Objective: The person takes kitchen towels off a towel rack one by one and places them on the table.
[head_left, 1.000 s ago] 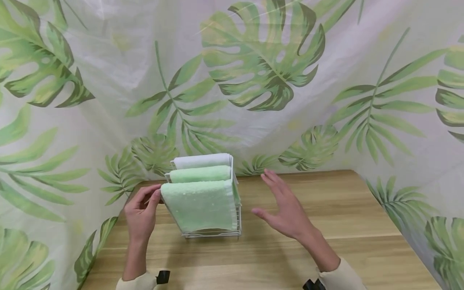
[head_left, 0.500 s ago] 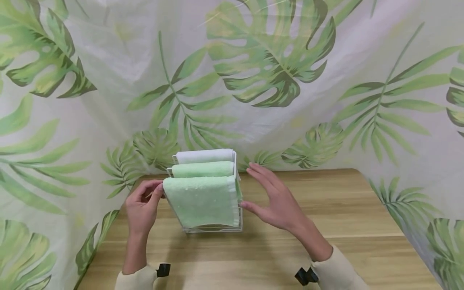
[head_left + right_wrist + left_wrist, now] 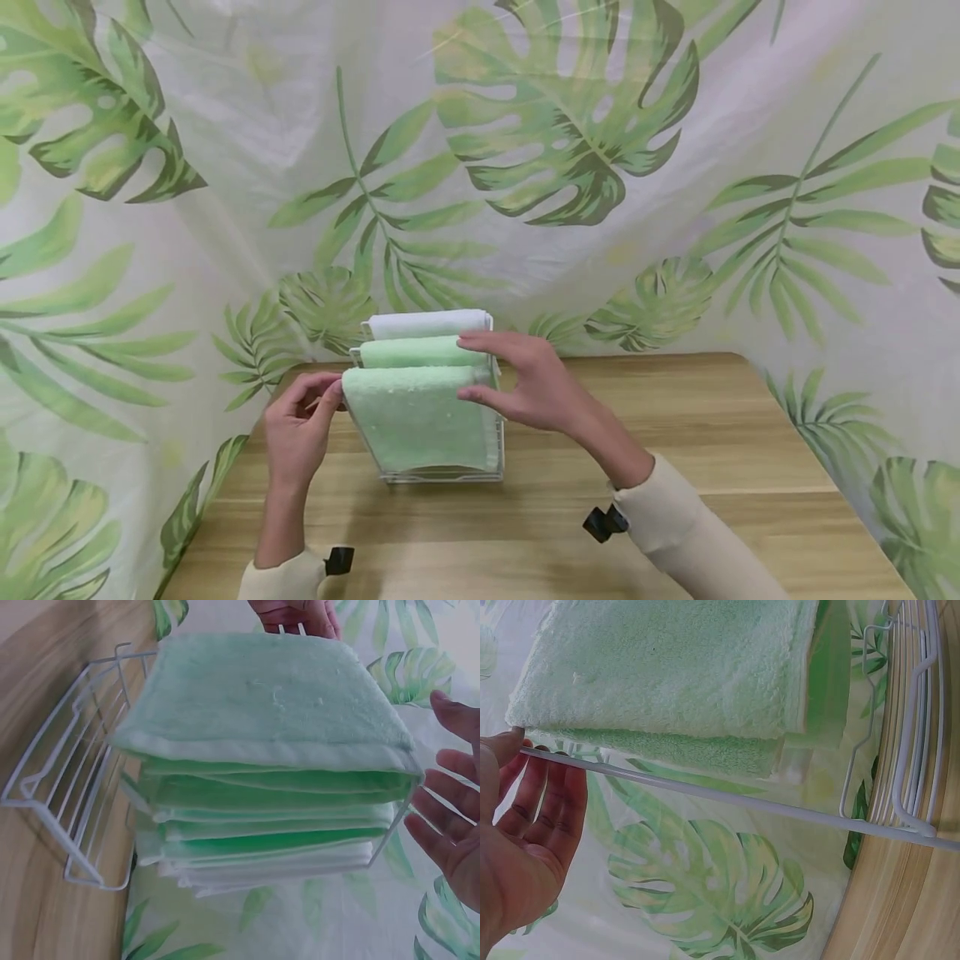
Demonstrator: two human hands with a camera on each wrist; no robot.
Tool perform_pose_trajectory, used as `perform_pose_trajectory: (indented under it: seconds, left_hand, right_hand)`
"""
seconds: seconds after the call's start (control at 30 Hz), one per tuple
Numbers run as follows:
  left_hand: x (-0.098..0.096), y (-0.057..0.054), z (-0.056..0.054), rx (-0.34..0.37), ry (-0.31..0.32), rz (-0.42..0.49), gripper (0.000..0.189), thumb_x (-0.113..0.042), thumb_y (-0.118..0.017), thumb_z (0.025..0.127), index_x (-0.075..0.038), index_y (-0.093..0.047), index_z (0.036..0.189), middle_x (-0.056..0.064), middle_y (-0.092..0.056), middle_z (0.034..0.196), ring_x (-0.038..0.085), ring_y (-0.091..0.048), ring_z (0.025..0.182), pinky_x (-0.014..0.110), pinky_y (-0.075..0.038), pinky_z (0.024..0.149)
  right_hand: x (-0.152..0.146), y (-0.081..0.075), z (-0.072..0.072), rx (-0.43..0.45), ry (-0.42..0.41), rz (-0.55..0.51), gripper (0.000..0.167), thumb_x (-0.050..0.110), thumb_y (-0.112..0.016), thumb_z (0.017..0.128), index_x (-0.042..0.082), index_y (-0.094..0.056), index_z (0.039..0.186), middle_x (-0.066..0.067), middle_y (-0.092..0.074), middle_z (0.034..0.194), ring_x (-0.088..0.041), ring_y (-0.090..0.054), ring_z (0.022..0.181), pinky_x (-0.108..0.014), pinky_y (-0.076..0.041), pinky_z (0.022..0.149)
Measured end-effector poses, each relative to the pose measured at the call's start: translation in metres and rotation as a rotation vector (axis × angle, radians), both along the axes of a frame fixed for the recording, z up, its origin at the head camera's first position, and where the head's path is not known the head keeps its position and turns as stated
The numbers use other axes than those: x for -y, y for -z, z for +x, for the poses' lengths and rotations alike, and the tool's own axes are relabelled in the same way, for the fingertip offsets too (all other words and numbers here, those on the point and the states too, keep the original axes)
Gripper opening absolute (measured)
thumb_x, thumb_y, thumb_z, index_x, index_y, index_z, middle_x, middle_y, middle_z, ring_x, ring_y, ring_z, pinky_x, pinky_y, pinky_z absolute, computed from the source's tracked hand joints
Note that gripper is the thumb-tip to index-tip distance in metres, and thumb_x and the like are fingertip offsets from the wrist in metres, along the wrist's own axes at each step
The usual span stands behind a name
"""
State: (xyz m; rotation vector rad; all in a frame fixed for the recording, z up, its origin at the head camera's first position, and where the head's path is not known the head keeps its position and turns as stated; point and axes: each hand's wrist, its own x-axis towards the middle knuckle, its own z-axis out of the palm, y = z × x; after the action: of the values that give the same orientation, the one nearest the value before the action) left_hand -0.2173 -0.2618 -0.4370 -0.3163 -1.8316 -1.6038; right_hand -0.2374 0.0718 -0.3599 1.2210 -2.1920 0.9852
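A white wire rack (image 3: 442,479) stands on the table with folded towels draped over its bars. In front hangs a light green towel (image 3: 420,429); behind it are a second green towel (image 3: 412,352) and a white towel (image 3: 429,322). My left hand (image 3: 294,429) pinches the rack's wire at the front towel's top left corner, thumb at the cloth and fingers around the far side, as the left wrist view shows. My right hand (image 3: 551,385) reaches over the right end of the towels, fingers spread and thumb apart. In the right wrist view its fingertips (image 3: 420,817) are close to the rack's side wire.
The wooden table (image 3: 675,433) extends on both sides of the rack. A leaf-printed sheet (image 3: 570,275) hangs right behind the table's back edge. The rack's wire base (image 3: 64,776) shows below the towels in the right wrist view.
My right hand has moved left, from beside the rack to over the right end of the towels. My left hand keeps its grip at the rack's left corner.
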Motion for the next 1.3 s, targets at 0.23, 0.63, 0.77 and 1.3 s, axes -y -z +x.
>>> perform_pose_trajectory:
  seconds: [0.23,0.63,0.77,1.3]
  left_hand:
    - [0.0,0.0,0.0,0.011,-0.003,0.011,0.01,0.008,-0.072,0.097,0.014,-0.073,0.105,-0.005,-0.077,0.088,0.005,-0.073,0.071,0.016,-0.064,0.065]
    - [-0.001,0.002,0.002,-0.007,0.01,0.03,0.01,0.01,-0.071,0.097,0.016,-0.072,0.105,-0.004,-0.077,0.089,0.005,-0.073,0.071,0.016,-0.064,0.064]
    - [-0.002,0.001,0.003,0.002,0.002,0.024,0.01,0.01,-0.071,0.097,0.016,-0.072,0.105,-0.005,-0.077,0.088,0.005,-0.073,0.071,0.016,-0.063,0.064]
    - [-0.002,0.003,0.002,-0.014,0.014,0.011,0.01,0.009,-0.071,0.098,0.015,-0.072,0.106,-0.003,-0.076,0.088,0.005,-0.073,0.071,0.016,-0.063,0.064]
  right_hand:
    - [0.015,-0.008,-0.012,0.106,-0.105,0.003,0.047,0.021,-0.089,0.09,0.004,-0.075,0.131,-0.012,-0.079,0.128,-0.026,-0.078,0.115,-0.032,-0.066,0.098]
    - [0.038,-0.016,-0.021,0.295,-0.151,0.07,0.036,0.026,-0.084,0.095,0.008,-0.078,0.127,-0.006,-0.082,0.121,-0.016,-0.079,0.109,-0.026,-0.066,0.094]
    - [0.042,-0.018,-0.023,0.309,-0.131,0.116,0.037,0.029,-0.083,0.096,0.011,-0.079,0.128,-0.003,-0.082,0.121,-0.013,-0.079,0.107,-0.026,-0.066,0.094]
    - [0.051,-0.015,-0.025,0.348,-0.05,0.233,0.034,0.038,-0.085,0.094,0.02,-0.082,0.123,0.005,-0.082,0.119,-0.007,-0.078,0.106,-0.023,-0.063,0.093]
